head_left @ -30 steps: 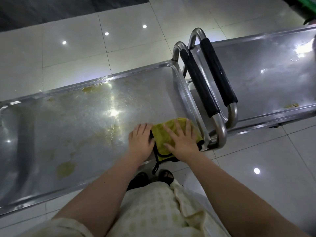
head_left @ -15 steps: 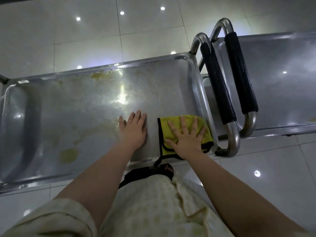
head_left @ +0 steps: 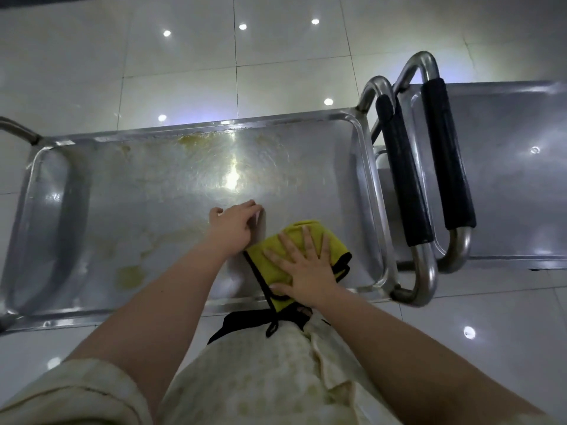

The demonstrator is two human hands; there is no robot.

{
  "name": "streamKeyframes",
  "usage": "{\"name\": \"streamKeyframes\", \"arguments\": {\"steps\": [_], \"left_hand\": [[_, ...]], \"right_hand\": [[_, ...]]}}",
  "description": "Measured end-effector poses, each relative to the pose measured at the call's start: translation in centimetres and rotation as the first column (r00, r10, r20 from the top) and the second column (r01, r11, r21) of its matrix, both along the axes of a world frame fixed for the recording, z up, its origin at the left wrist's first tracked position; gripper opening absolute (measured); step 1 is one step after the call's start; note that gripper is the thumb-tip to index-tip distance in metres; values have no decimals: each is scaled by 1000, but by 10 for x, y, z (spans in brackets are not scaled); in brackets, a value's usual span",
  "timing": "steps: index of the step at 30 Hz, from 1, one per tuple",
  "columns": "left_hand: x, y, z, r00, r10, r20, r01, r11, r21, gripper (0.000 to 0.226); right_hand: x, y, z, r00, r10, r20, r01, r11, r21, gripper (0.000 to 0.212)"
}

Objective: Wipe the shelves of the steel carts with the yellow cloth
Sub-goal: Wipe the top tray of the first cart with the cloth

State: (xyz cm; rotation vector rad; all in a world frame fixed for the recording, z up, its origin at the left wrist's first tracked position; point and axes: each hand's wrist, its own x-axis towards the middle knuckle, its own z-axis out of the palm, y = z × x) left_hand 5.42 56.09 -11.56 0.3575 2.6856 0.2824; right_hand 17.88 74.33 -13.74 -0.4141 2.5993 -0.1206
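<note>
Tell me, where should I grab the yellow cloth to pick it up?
Pinch the near corner of the yellow cloth, coming from your own side. It lies flat on the shelf under the right hand, but that corner hangs over the front rim, so fingers can likely slip beneath it there.

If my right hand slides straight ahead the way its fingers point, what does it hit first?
Probably nothing until the shelf's far rim: the right hand, flat on the yellow cloth, points across open steel with only faint yellowish smears.

Folded yellow cloth [head_left: 283,251] on stained steel shelf [head_left: 171,191]
</note>
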Motion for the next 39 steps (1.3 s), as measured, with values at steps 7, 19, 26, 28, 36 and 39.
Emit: {"name": "streamKeyframes", "arguments": {"steps": [7,19,26,28,36,39], "left_hand": [[-5,-9,-5,999,-51,-3,50,985,-167,54],[-11,-37,-8,965,-262,23,262,965,-20,62],[-65,-73,-16,937,-350,3,350,937,13,124],[-81,-69,-17,926,-377,33,378,925,-30,132],[-94,-56,-21,906,-416,76,423,899,-113,134],[-96,-55,-23,906,-418,74,424,896,-131,134]], "right_hand": [[-63,77,-1,846,-532,38,529,846,60,76],[-84,-58,-10,847,-531,24,530,847,38,76],[-88,-75,-10,780,-625,13,621,778,99,78],[-88,-83,-10,759,-651,20,646,756,108,77],[-88,-88,-10,725,-688,-19,686,720,104,77],[-96,-89,-12,690,-722,-49,722,682,117,77]]}}
